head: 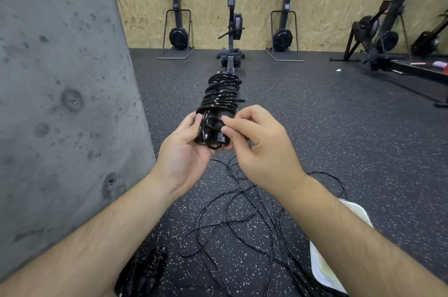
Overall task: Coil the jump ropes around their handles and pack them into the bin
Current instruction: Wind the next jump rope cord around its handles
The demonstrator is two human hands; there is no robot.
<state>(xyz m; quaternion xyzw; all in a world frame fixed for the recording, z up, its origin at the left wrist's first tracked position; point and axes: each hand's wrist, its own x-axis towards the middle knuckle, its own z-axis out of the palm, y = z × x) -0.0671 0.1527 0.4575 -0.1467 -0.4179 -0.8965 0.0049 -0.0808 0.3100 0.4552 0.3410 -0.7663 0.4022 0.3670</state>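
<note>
One jump rope (219, 98) is nearly finished: its cord is wound in tight turns around the pair of handles, and the bundle is held up in front of the person, above the floor. The left hand (184, 151) is curled around the near end of the handles. The right hand (257, 151) pinches a small loop of the cord's tail between thumb and fingertips, so the step in hand looks like tucking the end in.

A good deal is left. A tangle of loose cord (232, 219) lies spread on the rubber floor (315, 127) below the hands, not yet wound. A dark bundle (143, 270) at the lower left may be another rope already coiled, though it is too dark to be sure. The white bin (320, 270) sits at the lower right, mostly hidden by the right forearm, and nothing can be seen inside it.
</note>
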